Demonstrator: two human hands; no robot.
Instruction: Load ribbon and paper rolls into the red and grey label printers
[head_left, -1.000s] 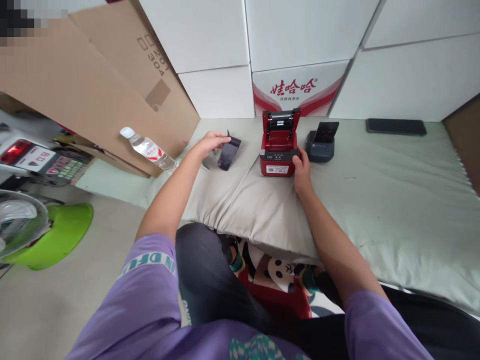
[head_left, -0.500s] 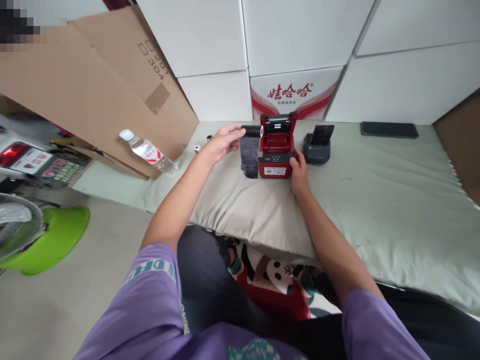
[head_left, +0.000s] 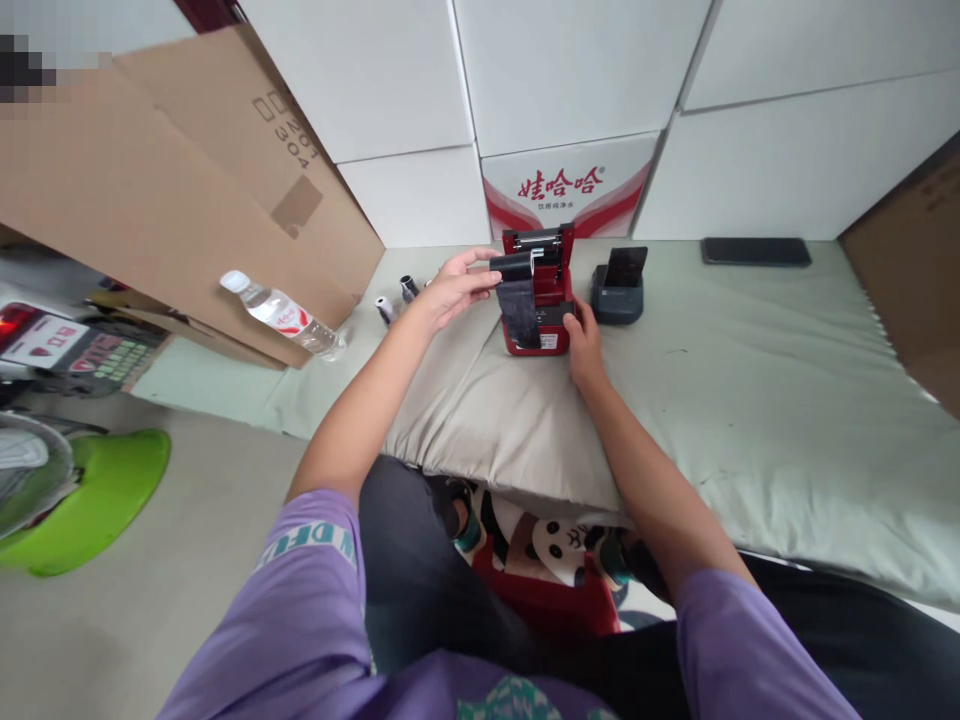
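In the head view, my left hand [head_left: 459, 290] pinches the end of a black ribbon roll [head_left: 513, 266] between thumb and fingers. The loose black tail of the roll hangs down across the front of a small red and black label printer [head_left: 553, 343]. The printer's lid [head_left: 541, 240] stands raised, and the roll partly covers its inside. My right hand [head_left: 585, 342] grips the printer's right front side. Left of my left hand lie a whitish roll [head_left: 385, 310] and a dark roll [head_left: 409, 289].
A dark device [head_left: 619, 300] with a black panel stands right of the printer; a black phone [head_left: 756, 252] lies further right. At left, a water bottle [head_left: 277, 312] leans near a cardboard sheet [head_left: 202, 150]. White boxes [head_left: 409, 200] line the back of the covered bench [head_left: 720, 400].
My left hand has brought the ribbon roll rightwards from beside the printer to over its front left, with the tail now overlapping the printer. My right hand keeps its hold. The view has shifted slightly.
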